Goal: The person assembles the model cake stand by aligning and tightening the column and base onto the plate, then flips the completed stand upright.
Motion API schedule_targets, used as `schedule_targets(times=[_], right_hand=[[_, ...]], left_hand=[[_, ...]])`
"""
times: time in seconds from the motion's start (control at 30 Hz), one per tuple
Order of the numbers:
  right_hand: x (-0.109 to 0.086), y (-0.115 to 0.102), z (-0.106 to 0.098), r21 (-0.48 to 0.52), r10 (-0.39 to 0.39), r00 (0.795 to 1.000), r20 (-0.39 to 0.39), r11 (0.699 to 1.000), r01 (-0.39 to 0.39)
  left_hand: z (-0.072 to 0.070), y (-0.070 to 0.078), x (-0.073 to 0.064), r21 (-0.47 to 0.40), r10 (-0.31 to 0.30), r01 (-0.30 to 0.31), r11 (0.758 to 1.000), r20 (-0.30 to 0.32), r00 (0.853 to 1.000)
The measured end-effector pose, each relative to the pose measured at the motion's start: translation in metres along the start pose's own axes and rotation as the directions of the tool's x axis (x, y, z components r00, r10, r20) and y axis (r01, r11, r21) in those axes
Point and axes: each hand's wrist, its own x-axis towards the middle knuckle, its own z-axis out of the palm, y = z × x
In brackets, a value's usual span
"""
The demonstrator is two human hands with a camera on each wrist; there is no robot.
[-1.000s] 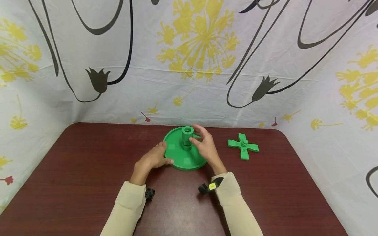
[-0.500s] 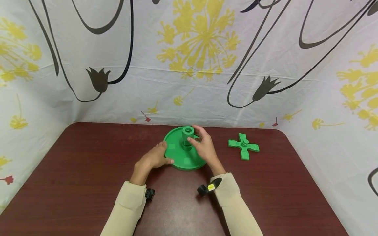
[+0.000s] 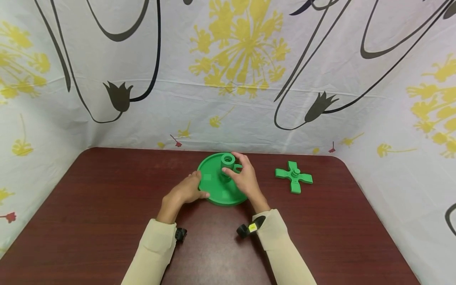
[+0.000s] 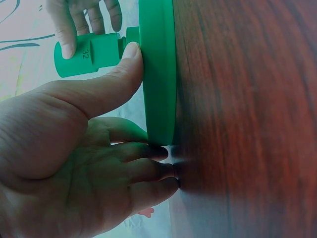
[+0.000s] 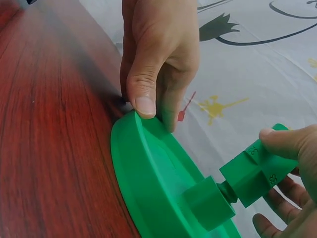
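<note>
A round green plastic base (image 3: 215,192) with a raised rim lies on the table. My left hand (image 3: 185,190) grips its left edge, thumb on the rim and fingers round the outside, as the left wrist view also shows. From the base's middle rises a short socket (image 5: 209,203). A green cylinder (image 5: 243,174) with stamped numbers stands over it, joined by a narrow ridged neck (image 5: 227,191). My right hand (image 3: 247,178) holds the cylinder between thumb and fingers. A small green side arm shows beside the cylinder in the head view, partly behind my fingers.
A green four-armed cross piece (image 3: 294,177) with a central peg lies to the right of my right hand. The dark red-brown table (image 3: 107,206) ends at a white patterned cloth (image 3: 242,130) behind and at both sides.
My right thumb has moved left across the cylinder's front, and the cylinder has turned and shifted slightly right. The left hand and the base have stayed still.
</note>
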Motion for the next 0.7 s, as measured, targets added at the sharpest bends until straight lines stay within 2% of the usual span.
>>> schedule_targets(times=[0.2,0.37,0.5,0.7], right_hand=[[-0.0003,-0.0029,-0.0005,0.088,-0.031,0.999,0.025,0.996,0.029],[0.001,-0.0021,-0.0006,0.148,-0.06,0.998,0.014,0.987,0.057],[0.0015,-0.0014,-0.0009,0.135,-0.049,0.999,0.003,0.99,0.048],[0.0017,-0.0001,-0.0003,0.044,-0.02,1.0,-0.019,0.999,0.021]], left_hand=[[0.0007,-0.0012,0.0004,-0.002,-0.001,0.001,1.0,0.0,1.0],[0.0009,-0.0011,0.001,-0.005,-0.006,0.006,1.0,-0.002,1.0],[0.0009,-0.001,0.0009,-0.007,-0.004,0.004,1.0,-0.002,1.0],[0.0002,-0.001,0.0004,-0.012,0.0,0.0,1.0,0.002,1.0]])
